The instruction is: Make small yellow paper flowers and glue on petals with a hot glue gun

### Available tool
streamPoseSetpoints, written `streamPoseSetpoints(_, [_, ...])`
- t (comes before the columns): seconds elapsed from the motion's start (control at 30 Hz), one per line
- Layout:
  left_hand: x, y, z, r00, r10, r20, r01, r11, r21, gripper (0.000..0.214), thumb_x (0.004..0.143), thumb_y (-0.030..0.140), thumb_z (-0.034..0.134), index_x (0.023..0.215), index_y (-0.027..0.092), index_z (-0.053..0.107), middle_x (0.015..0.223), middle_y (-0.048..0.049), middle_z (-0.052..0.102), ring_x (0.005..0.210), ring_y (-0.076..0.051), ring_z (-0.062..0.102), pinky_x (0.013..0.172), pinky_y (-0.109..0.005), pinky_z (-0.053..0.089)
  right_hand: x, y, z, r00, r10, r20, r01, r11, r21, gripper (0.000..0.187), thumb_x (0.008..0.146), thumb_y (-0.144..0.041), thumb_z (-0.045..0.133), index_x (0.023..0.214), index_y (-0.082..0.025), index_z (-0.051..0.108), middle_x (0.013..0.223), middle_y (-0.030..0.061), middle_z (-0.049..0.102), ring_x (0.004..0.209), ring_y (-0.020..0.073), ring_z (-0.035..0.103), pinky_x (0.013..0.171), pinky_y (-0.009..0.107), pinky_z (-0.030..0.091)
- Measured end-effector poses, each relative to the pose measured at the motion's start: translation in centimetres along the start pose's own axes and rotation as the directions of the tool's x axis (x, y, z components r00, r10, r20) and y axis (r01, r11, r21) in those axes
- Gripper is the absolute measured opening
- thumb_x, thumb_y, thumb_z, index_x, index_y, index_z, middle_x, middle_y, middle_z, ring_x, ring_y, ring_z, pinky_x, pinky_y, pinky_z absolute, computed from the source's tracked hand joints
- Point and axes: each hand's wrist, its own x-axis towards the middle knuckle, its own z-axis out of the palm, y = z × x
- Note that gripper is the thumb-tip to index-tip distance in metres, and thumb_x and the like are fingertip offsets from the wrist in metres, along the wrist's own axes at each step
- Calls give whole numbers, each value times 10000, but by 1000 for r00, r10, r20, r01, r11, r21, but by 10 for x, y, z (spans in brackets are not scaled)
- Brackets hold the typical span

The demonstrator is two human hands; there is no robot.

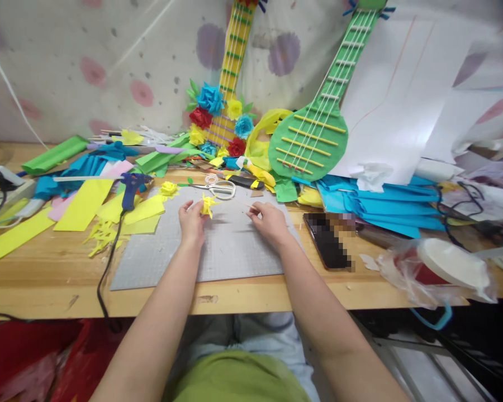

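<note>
My left hand (191, 223) is closed on a small yellow paper flower (208, 206) with pointed petals, held above the grey cutting mat (159, 265). To its right, my right hand (269, 222) pinches a thin pale stick (250, 207), whose tip points left toward the flower without touching it. White-handled scissors (222, 190) lie just beyond the hands, beside a black and yellow utility knife (245, 181). Another yellow paper flower (168, 188) rests at the mat's back left.
A blue glue gun (131, 190) stands at left, its cord (109, 268) hanging over the table edge. Yellow paper strips (84, 206) lie around it. Paper-covered instruments, one green (312, 139) and one yellow (233, 61), lean behind. A phone (324, 240) and a plastic-wrapped cup (440, 268) are at right.
</note>
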Motion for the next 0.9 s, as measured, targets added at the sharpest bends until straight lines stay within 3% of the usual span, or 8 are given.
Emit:
streamPoseSetpoints(0.1, [-3,-5,1,995,49,91,-56,995,82,411,630,177,637,959,193,391,861,-20,582,663,-101,583,564,-225,473,-3,-10,4,998,-16,-63,21,996,91,179,803,-380,499,851,-233,590,751,-14,635,718,133,548,610,229,321])
streamPoseSetpoints(0.27, [-17,-14,8,937,59,344,-115,983,143,505,602,189,682,1017,204,393,917,-25,596,685,-100,590,587,-216,466,-9,-26,17,989,-133,-62,140,982,124,130,769,-333,526,819,-232,591,753,-29,628,690,112,546,601,214,322])
streamPoseSetpoints(0.4, [-21,-13,12,925,-43,377,37,999,24,377,681,294,636,982,198,430,900,-27,590,725,-116,603,624,-248,485,-9,-24,21,994,-11,-112,24,993,114,129,776,-284,481,748,-225,592,721,-29,624,640,107,524,583,214,312])
streamPoseSetpoints(0.53, [-22,-12,12,906,-197,375,208,978,12,295,667,223,658,880,158,464,786,-26,600,671,-112,605,687,-286,494,-7,-20,21,986,87,-144,-65,986,151,145,775,-306,476,771,-228,599,720,-32,626,620,104,515,582,211,311])
streamPoseSetpoints(0.77, [-29,-10,12,887,-287,362,280,957,72,182,673,141,636,813,119,521,693,-33,616,630,-125,622,632,-267,504,-6,-22,19,974,152,-170,-137,986,96,135,761,-285,460,724,-224,574,686,-28,609,628,113,509,576,220,287])
streamPoseSetpoints(0.9, [-33,-5,11,799,-413,437,412,905,102,115,762,143,529,837,83,593,741,-68,648,635,-114,621,592,-231,515,-6,-22,18,963,191,-192,-181,981,68,133,758,-287,456,697,-218,552,678,-23,600,636,119,504,566,227,267])
